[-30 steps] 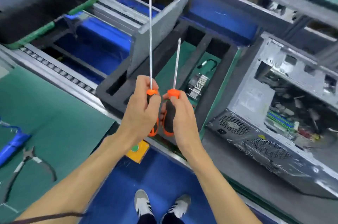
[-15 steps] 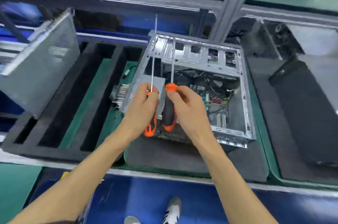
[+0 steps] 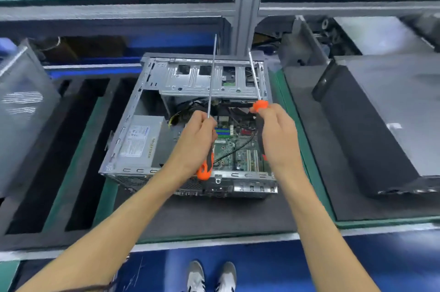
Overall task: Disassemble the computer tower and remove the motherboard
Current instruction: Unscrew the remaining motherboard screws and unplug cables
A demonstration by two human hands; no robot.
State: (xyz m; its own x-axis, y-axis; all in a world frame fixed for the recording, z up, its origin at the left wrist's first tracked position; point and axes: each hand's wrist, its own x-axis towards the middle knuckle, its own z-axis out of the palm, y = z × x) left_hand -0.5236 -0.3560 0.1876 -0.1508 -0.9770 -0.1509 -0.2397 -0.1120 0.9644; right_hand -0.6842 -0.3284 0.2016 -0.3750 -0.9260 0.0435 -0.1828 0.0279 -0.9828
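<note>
our left hand [image 3: 194,141] grips a long screwdriver [image 3: 211,106], shaft pointing up; our right hand [image 3: 279,139] grips a shorter screwdriver [image 3: 256,84] the same way. both hover over the open computer tower [image 3: 147,125] lying on the dark mat [image 3: 214,215], motherboard [image 3: 240,148] still inside, near its right wall.

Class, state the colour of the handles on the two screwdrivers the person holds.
Orange and black, on both the left screwdriver and right screwdriver, seen in the head view.

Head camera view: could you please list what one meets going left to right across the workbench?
Leaning grey side panel → slotted black foam tray → open computer tower → black closed tower lying flat.
</note>
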